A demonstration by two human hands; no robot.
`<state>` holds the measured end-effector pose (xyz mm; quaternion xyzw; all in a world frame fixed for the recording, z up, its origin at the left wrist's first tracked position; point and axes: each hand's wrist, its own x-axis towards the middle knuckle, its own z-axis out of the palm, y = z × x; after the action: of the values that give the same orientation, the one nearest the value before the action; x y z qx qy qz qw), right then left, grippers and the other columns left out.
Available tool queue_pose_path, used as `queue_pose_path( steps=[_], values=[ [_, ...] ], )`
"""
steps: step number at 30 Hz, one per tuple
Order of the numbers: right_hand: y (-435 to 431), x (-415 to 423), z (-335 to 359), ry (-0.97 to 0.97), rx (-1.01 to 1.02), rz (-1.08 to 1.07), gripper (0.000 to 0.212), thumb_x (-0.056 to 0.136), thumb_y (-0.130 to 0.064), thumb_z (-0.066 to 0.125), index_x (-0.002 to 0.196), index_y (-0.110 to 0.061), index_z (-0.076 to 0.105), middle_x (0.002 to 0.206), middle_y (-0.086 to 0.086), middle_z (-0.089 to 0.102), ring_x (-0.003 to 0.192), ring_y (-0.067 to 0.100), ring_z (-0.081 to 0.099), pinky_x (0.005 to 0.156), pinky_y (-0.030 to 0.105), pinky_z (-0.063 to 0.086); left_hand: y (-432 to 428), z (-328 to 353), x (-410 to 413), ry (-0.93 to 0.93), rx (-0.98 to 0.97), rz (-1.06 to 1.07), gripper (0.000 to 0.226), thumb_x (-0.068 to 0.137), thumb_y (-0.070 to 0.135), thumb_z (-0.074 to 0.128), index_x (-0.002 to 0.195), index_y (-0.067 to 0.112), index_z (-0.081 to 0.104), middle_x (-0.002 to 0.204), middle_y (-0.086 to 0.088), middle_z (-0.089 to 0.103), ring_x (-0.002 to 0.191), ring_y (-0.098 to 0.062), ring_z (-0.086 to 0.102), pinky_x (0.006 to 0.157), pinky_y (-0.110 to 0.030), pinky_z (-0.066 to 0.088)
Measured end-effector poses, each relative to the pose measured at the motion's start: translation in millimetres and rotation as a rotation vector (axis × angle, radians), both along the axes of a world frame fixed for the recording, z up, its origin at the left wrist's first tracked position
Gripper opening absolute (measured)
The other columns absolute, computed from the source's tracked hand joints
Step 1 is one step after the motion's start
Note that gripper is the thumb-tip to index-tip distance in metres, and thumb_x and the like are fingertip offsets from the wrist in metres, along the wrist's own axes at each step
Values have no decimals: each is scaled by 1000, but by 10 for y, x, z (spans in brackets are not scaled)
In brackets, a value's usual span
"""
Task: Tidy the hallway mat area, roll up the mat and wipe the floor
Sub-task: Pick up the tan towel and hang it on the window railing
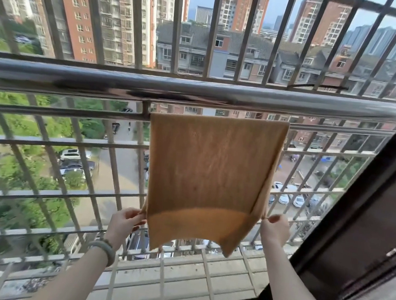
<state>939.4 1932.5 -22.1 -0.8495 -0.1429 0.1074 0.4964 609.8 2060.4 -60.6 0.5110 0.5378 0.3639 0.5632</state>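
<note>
We observe both arms extended forward and slightly upward through an open window toward a metal security grille. An orange-tan cloth hangs draped over a thin horizontal bar of the grille, just below the thick round rail. The left hand is closed in a pinch on the cloth's lower left edge, thumb and fingers pressed together over the fabric. A pale green bangle sits on that wrist. The right hand likewise pinches the lower right edge, fingertips drawn together around a small fold. The cloth is drawn flat between the two grips; its bottom hem sags in a curve between them. The dark window frame stands to the right of the right forearm.
</note>
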Motion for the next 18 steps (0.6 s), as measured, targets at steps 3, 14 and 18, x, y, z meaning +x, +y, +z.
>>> queue_pose_path(
  steps=[3, 14, 18],
  values=[
    [-66, -25, -152, 15, -66, 21, 13, 77, 6, 53, 87, -1, 55, 80, 11, 55, 80, 28, 50, 68, 30, 34, -73, -136, -76, 40, -37, -14, 5, 88, 5, 64, 85, 2, 68, 84, -17, 70, 79, -26, 65, 74, -33, 50],
    [-133, -98, -412, 88, -241, 94, 16, 86, -16, 59, 93, -2, 53, 87, 14, 56, 84, 30, 52, 69, 30, 34, -116, -445, -229, 201, -163, -76, 7, 85, -3, 63, 82, -2, 69, 64, -11, 63, 62, -22, 56, 56, -26, 41],
    [58, -2, -94, 98, -71, 111, 30, 84, 0, 49, 114, -3, 52, 108, 15, 59, 97, 32, 55, 72, 30, 36, 112, -84, -126, 210, -106, -55, 33, 85, -3, 61, 118, 2, 57, 108, -14, 62, 99, -26, 59, 86, -37, 50]
  ],
)
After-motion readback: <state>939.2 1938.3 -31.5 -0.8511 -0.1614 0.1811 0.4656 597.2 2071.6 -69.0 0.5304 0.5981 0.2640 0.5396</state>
